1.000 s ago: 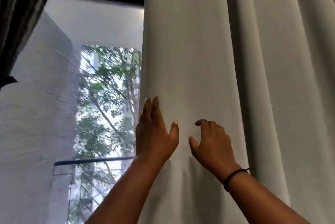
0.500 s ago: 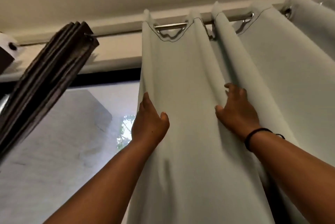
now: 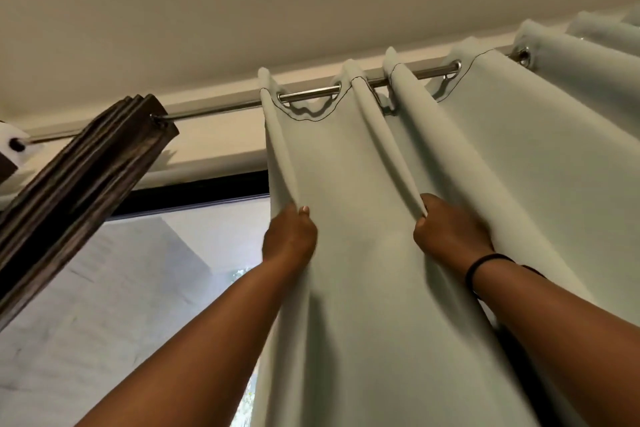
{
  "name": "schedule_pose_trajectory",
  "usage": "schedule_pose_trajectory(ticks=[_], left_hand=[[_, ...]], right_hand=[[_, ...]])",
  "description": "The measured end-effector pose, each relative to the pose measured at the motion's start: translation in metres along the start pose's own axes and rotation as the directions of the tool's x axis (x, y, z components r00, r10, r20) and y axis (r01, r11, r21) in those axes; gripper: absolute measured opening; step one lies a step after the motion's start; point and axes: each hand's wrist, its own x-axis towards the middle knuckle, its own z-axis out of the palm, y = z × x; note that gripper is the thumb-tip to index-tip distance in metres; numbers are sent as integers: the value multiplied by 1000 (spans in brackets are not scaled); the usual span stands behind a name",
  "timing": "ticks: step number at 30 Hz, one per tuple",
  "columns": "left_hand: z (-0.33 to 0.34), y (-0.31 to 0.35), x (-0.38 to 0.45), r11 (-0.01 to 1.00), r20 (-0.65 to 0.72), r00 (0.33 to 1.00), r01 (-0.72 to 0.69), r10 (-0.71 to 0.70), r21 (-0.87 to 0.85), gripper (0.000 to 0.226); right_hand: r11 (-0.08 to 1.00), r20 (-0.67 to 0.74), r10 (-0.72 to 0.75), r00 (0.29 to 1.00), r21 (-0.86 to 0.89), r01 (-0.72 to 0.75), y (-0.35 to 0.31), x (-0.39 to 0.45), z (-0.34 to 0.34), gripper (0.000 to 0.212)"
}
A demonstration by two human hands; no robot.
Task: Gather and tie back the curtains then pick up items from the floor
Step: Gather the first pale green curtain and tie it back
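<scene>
A: Head view, we're looking up. Pale curtain (image 3: 485,184) hangs by its eyelets from the metal rod (image 3: 308,93), covering the right part of the window (image 3: 156,253). Left hand (image 3: 289,236) grips the curtain's leading edge, thumb on the front, fingers tucked behind the fold. Right hand (image 3: 450,229) is clamped on the next pleat over, fingers curled into the fabric.

B: Agreed, both hands hold cloth, neither is free. How do we do this gather well?

A: We'd judge: bring the two held folds together, stack pleat on pleat, and push toward the right so the eyelets slide along the rod rather than drag (pulling straight down would only strain the top hem).

B: Anything around, anything in the way?

A: Dark curtain (image 3: 79,177) is already bunched at the left end of the rod, well apart from the pale one, near a white rod bracket (image 3: 15,142). Black band (image 3: 485,265) on the right wrist. Ceiling above. More pale pleats sit further right, so the bundle must crowd against them. We see no tieback and no floor, so the items can't be judged.
</scene>
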Motion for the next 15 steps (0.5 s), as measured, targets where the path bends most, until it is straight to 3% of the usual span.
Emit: schedule_pose_trajectory(ticks=[7,12,15], left_hand=[[56,67,0,987,167,976,-124,140,-104,30],[77,122,-16,953,262,924,-234,279,-190,27],[80,113,-14,952,295,905,-298,307,-75,27]], right_hand=[[995,-36,-46,998,-91,43,24,11,10,48],[992,-19,-113,993,-67,111,31,5,16,17],[992,-41,-100,994,-79,97,31,9,21,16]])
